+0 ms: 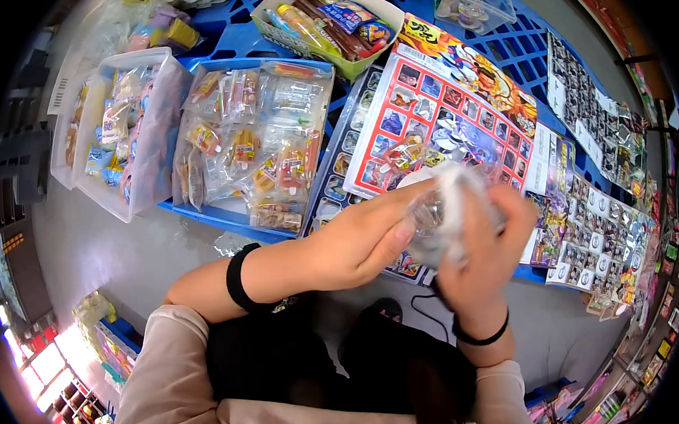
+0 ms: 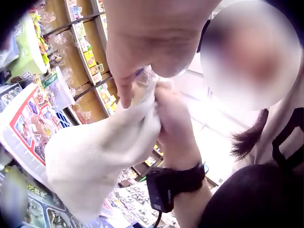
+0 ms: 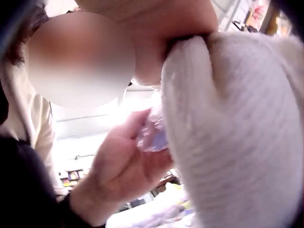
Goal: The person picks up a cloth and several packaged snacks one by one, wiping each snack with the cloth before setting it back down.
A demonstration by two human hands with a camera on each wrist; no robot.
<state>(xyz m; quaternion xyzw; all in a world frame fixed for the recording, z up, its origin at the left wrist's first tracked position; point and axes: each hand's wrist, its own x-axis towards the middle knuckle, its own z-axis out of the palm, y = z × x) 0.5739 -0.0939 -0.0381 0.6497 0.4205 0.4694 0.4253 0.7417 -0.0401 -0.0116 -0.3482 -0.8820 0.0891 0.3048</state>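
Observation:
Both hands meet in front of the body, above the picture sheets. My left hand (image 1: 367, 237) holds a shiny, see-through plastic piece (image 1: 425, 214), its kind blurred in the head view. That clear plastic (image 3: 154, 133) lies against the fingers of the left hand (image 3: 118, 168) in the right wrist view. A white, fuzzy cloth (image 2: 99, 149) is gripped by my right hand (image 2: 175, 116) and hangs down in folds. From the right wrist, the cloth (image 3: 237, 128) fills much of the view, pressed close beside the plastic.
Below the hands lies a red-bordered picture sheet (image 1: 386, 161) on a blue slatted pallet (image 1: 229, 23). To its left stand a tray of wrapped snacks (image 1: 327, 99) and a clear bin (image 1: 151, 159). A green-edged box (image 1: 333, 57) sits behind. More printed sheets (image 1: 594, 223) spread right.

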